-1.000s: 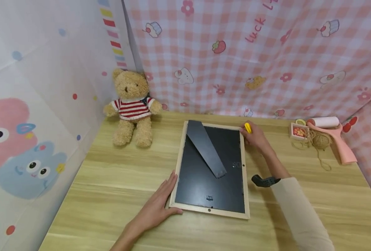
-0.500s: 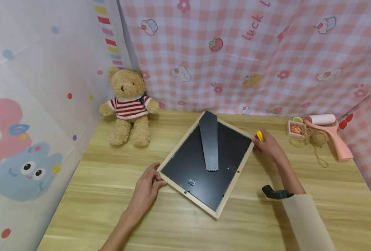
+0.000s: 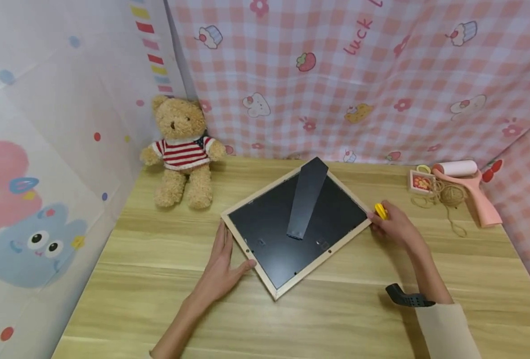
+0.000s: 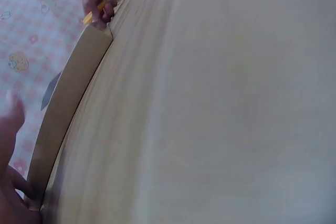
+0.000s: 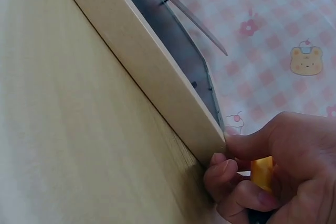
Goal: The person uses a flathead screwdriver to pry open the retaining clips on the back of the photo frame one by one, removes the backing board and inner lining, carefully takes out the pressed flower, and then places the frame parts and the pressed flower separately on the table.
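Counted on the table (image 3: pixel 336 319): one picture frame (image 3: pixel 265 271) lying face down, one teddy bear (image 3: pixel 181 149), one lint roller (image 3: pixel 468 184), one tangle of twine (image 3: pixel 444 197), one small pink box (image 3: pixel 419 182), one yellow tool (image 3: pixel 381 211), and two hands — left hand (image 3: pixel 222 267), right hand (image 3: pixel 397 227).

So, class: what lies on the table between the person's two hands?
In the head view, the picture frame, face down, lies between the left hand and the right hand; both touch it.

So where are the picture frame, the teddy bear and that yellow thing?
picture frame (image 3: pixel 269 224), head view, on its black backing board.
teddy bear (image 3: pixel 183 152), head view, on its striped sweater.
yellow thing (image 3: pixel 381 211), head view, on the part showing above the right hand's fingers.
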Available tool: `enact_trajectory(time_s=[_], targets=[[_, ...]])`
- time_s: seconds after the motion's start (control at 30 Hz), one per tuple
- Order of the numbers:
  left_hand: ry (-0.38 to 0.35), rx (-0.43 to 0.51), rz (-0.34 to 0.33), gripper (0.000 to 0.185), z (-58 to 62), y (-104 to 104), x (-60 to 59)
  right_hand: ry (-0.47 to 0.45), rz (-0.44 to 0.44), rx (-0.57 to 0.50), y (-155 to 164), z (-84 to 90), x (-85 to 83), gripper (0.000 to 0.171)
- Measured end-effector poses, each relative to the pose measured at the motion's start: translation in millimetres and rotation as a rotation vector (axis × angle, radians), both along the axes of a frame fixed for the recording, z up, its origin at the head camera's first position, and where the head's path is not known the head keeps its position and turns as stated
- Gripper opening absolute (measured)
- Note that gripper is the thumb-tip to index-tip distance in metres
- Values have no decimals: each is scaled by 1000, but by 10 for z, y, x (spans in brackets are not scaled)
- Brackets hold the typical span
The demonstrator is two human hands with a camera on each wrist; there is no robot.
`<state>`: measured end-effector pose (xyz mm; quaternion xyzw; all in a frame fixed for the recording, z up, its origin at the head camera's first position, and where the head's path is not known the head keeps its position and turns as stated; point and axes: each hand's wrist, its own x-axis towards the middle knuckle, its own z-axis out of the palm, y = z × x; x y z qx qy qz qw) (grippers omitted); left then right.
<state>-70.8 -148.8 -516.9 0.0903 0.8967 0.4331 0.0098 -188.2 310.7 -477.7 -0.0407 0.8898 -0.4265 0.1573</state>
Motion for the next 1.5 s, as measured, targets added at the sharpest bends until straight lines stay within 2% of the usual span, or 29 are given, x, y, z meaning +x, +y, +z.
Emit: enact_trajectory(time_s=[0.1,0.2,0.33,0.47,0.67,0.83,0.93,1.1,1.17,1.37,1.5], targets=[[-7,-7,-69,143,-3,-55,-142,-22,10,1,13,11,120,21],[-40,-4,-149,153,6,-131,-316,-41,18,9,37,21,253,21],[-95,-21,-258,150,7,-218,-581,-28,27,47,81,32,447,20],[-137,-29,-331,147,13,-293,-811,-29,19,47,90,34,641,20],[-162,-29,-411,142,72,-349,-1082,-48,-14,-9,62,28,875,19],[-151,-1,-437,137,87,-345,-1277,-108,-40,-22,35,36,1020,20],[-169,14,-418,133,88,-334,-1300,-133,-29,-12,49,63,1080,22],[-201,103,-346,116,31,-302,-1215,-195,33,-58,171,228,1135,28],[-191,134,-333,107,9,-294,-1190,-186,19,-88,192,310,1150,32],[-133,169,-321,93,-54,-282,-1149,-42,-110,-174,17,430,1148,42],[-97,157,-304,92,-98,-254,-1144,101,-114,-308,-179,373,1110,41]])
